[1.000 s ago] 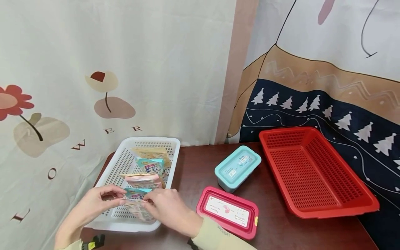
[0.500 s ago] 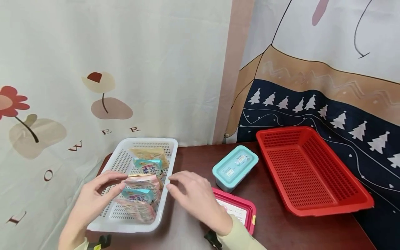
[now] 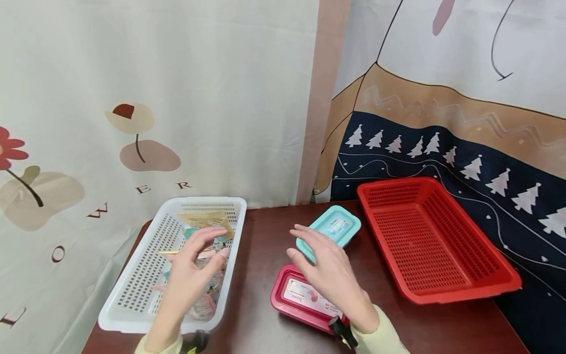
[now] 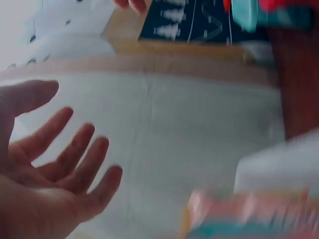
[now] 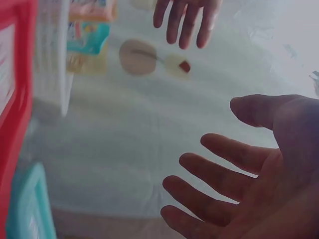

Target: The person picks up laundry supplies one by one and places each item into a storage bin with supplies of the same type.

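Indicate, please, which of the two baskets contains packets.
The white basket on the left, with packets inside, partly hidden behind the left hand; in the red basket none shows.

Curtain [image 3: 239,98]: evenly bright in your head view, dim in your wrist views.
Table [image 3: 252,314]: soft sheen near you.
Packets [image 4: 239,211]: your left wrist view blurs them.

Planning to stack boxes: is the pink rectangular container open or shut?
Shut: the pink container has its labelled lid across the top; cannot tell whether it's sealed.
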### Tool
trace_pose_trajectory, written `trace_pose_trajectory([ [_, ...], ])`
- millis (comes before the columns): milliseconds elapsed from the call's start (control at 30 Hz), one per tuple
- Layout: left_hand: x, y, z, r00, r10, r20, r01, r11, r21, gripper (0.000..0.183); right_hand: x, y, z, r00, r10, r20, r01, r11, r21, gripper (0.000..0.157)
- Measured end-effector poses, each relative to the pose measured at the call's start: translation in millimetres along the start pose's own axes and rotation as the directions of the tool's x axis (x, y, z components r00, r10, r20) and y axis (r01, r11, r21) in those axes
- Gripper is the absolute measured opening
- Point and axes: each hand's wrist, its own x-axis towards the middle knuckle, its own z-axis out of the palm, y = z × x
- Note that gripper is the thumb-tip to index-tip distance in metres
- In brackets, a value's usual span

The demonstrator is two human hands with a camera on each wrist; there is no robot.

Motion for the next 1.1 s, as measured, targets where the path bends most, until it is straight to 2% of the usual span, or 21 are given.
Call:
trace_pose_trajectory([
  [67, -0.4, 1.3, 16.4, 0.999, -0.029, 0.017, 0.030, 0.999, -0.017, 0.041, -2.0, 10.2, -4.8, 1.000, 0.027, -0.004, -0.027, 1.000, -0.008, 0.045],
  [167, -2.8, 0.6, 40.5, 0.996, -0.066, 0.058, 0.064, 0.998, 0.024, 0.044, -4.8, 27.1, -9.5, 0.998, 0.060, -0.005, -0.060, 0.998, -0.036, 0.046],
  [300, -7.0, -4.3, 68.7, 0.989, -0.070, 0.131, 0.059, 0.994, 0.088, 0.052, -9.4, 49.7, -12.6, 0.994, 0.110, 0.008, -0.109, 0.991, -0.078, 0.050],
  [400, -9.3, -10.2, 84.7, 0.979, -0.077, 0.189, 0.059, 0.993, 0.102, 0.056, -13.1, 63.1, -14.5, 0.990, 0.141, 0.021, -0.138, 0.986, -0.088, 0.055],
  [500, -10.3, -15.9, 95.7, 0.960, -0.106, 0.260, 0.083, 0.992, 0.098, 0.059, -16.9, 72.8, -16.9, 0.984, 0.172, 0.045, -0.167, 0.982, -0.092, 0.058],
  [667, -10.7, -25.9, 106.2, 0.907, -0.185, 0.378, 0.160, 0.982, 0.097, 0.062, -23.3, 85.3, -20.7, 0.966, 0.233, 0.115, -0.222, 0.970, -0.101, 0.067],
  [833, -10.9, -34.6, 110.9, 0.863, -0.230, 0.451, 0.193, 0.973, 0.126, 0.060, -30.9, 96.0, -24.8, 0.925, 0.320, 0.206, -0.301, 0.946, -0.120, 0.068],
  [967, -11.4, -40.5, 112.2, 0.833, -0.235, 0.501, 0.203, 0.972, 0.120, 0.053, -37.6, 101.8, -30.0, 0.864, 0.410, 0.294, -0.385, 0.912, -0.139, 0.067],
  [1100, -12.1, -45.8, 113.2, 0.802, -0.238, 0.548, 0.214, 0.971, 0.109, 0.048, -43.2, 107.1, -33.7, 0.820, 0.399, 0.410, -0.383, 0.915, -0.125, 0.064],
])
